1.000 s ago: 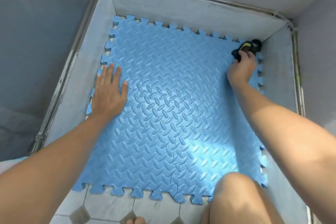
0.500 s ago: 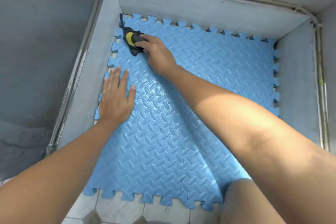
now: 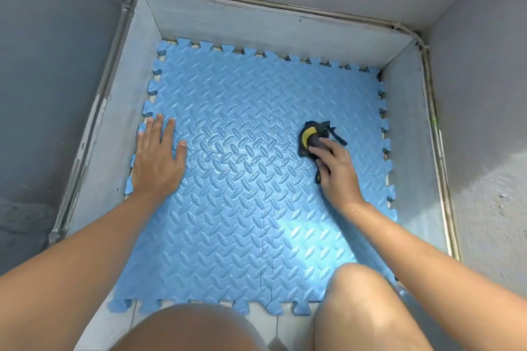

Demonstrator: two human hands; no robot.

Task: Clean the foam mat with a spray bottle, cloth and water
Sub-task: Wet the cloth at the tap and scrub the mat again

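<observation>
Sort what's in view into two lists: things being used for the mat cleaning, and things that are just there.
In use:
- blue foam mat
- dark cloth with a yellow patch, pressed on the mat by the right hand
- left hand, flat on the mat's left edge

Just there:
- grey raised ledge around the mat
- tiled floor at the near edge

No spray bottle is in view.

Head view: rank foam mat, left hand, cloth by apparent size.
1. foam mat, by far the largest
2. left hand, flat on the mat
3. cloth, smallest, though the right hand covers part of it
</observation>
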